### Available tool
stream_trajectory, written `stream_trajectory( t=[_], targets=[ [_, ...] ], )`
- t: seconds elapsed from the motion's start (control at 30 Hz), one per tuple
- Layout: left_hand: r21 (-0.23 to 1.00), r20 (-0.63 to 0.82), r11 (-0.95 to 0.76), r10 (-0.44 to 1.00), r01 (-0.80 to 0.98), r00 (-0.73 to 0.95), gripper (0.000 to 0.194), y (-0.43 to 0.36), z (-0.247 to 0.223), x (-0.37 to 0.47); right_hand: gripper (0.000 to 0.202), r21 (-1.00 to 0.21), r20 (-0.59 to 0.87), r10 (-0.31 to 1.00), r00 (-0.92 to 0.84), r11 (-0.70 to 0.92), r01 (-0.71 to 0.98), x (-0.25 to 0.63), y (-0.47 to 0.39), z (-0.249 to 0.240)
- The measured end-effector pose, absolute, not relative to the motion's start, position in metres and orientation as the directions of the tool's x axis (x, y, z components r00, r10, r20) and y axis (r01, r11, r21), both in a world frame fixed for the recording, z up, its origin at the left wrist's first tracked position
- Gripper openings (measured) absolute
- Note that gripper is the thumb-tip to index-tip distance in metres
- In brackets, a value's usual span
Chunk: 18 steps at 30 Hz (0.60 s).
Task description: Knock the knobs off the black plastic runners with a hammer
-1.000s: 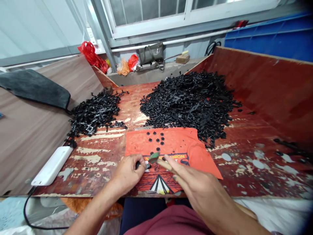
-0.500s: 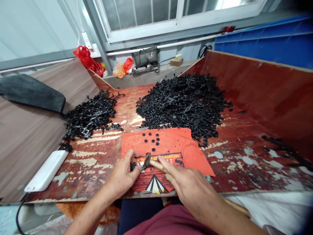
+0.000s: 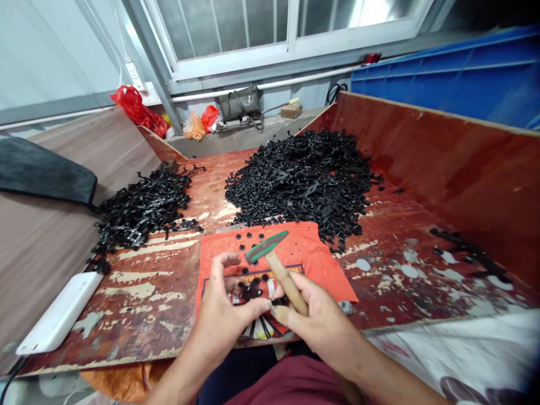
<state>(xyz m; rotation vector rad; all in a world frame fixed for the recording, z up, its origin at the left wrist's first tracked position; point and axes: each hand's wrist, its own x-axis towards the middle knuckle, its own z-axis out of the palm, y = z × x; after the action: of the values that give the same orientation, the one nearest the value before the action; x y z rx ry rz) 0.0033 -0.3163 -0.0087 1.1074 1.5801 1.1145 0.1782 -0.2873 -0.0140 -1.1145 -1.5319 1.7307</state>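
My right hand (image 3: 312, 309) is closed round the wooden handle of a small hammer (image 3: 266, 247), whose green-edged head points up and left. Its thumb and finger also touch a small black piece. My left hand (image 3: 228, 304) curls over a black linked part (image 3: 251, 288), its thumb tip meeting the right hand's fingertips. Both hands are above an orange printed cloth (image 3: 329, 267) at the table's front edge. Several small round black pieces (image 3: 238, 237) lie on the cloth's upper left part.
A large heap of black parts (image 3: 304, 180) is behind the cloth, a smaller heap (image 3: 145, 205) to the left. A white power bank-like box (image 3: 59, 312) lies at front left. Wooden boards (image 3: 442, 169) wall the table; a blue crate (image 3: 447, 73) stands behind right.
The hammer has lifted off the cloth and its head has turned up and left. My hands have come together at the fingertips, with the black part raised. The view has shifted slightly.
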Motion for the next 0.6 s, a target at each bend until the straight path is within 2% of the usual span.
stream_trajectory(
  t=[0.13,0.33,0.4,0.47,0.53,0.6],
  targets=[
    [0.947,-0.321,0.322,0.945,0.012,-0.064,0.04,-0.318,-0.015,0.003,0.014,-0.97,-0.243,0.868,-0.433,-0.22,0.104,0.18,-0.293,-0.017],
    [0.931,-0.365,0.364,0.931,-0.036,-0.025,0.035,-0.325,-0.006,0.005,0.017,-0.97,-0.244,0.854,-0.46,-0.207,0.13,0.177,-0.3,-0.02],
    [0.942,-0.325,0.329,0.943,0.067,-0.069,0.036,-0.323,-0.003,-0.006,0.02,-0.972,-0.233,0.841,-0.489,-0.194,0.129,0.182,-0.298,-0.017],
    [0.924,-0.225,0.258,0.964,0.282,-0.143,0.036,-0.317,-0.002,-0.024,0.019,-0.97,-0.222,0.846,-0.484,-0.141,0.198,0.192,-0.296,-0.015],
    [0.843,-0.119,0.19,0.978,0.504,-0.17,0.034,-0.309,-0.004,-0.043,0.024,-0.951,-0.199,0.87,-0.452,-0.059,0.304,0.206,-0.294,-0.016],
    [0.763,-0.086,0.145,0.989,0.631,-0.123,0.032,-0.3,-0.009,-0.056,0.034,-0.926,-0.172,0.881,-0.44,0.007,0.377,0.221,-0.294,-0.02]
  ],
)
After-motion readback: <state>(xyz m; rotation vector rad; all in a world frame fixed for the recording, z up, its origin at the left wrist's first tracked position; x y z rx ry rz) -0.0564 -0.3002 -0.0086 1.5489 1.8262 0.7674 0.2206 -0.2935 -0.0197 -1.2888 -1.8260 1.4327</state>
